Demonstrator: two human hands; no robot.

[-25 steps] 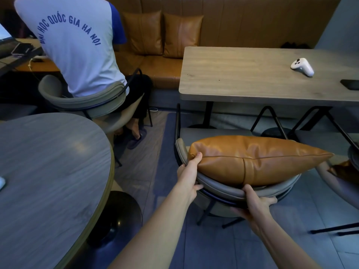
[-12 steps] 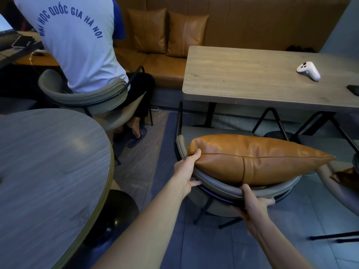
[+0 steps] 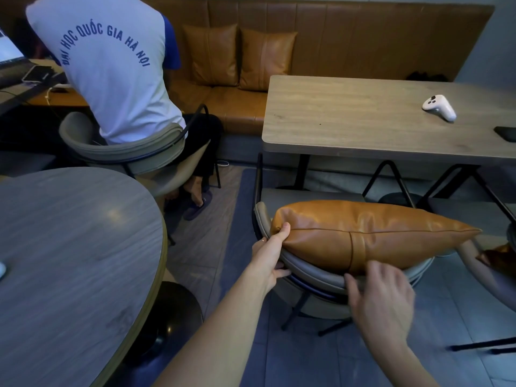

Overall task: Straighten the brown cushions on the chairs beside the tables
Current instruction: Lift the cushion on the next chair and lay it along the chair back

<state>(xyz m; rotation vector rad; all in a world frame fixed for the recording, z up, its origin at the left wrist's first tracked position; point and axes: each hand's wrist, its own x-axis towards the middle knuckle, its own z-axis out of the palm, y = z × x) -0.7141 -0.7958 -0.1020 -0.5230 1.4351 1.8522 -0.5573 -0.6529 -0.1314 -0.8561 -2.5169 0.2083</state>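
A brown leather cushion [image 3: 363, 233] stands on edge against the curved grey backrest of a chair [image 3: 312, 277] pushed under the rectangular wooden table [image 3: 349, 115]. My left hand [image 3: 269, 254] pinches the cushion's left corner, thumb on top. My right hand [image 3: 382, 300] is blurred, fingers spread, just below the cushion's lower seam and over the backrest, holding nothing. A second brown cushion [image 3: 499, 256] shows partly on the neighbouring chair at the right edge.
A round grey table [image 3: 69, 247] fills the left foreground. A person in a white shirt [image 3: 111, 65] sits on another grey chair beyond it. Two brown cushions [image 3: 240, 55] lean on the bench. A white controller [image 3: 439, 107] lies on the wooden table.
My right hand has let go of the backrest's underside and risen, fingers spread, toward the cushion's lower edge. My left hand keeps its hold on the left corner.
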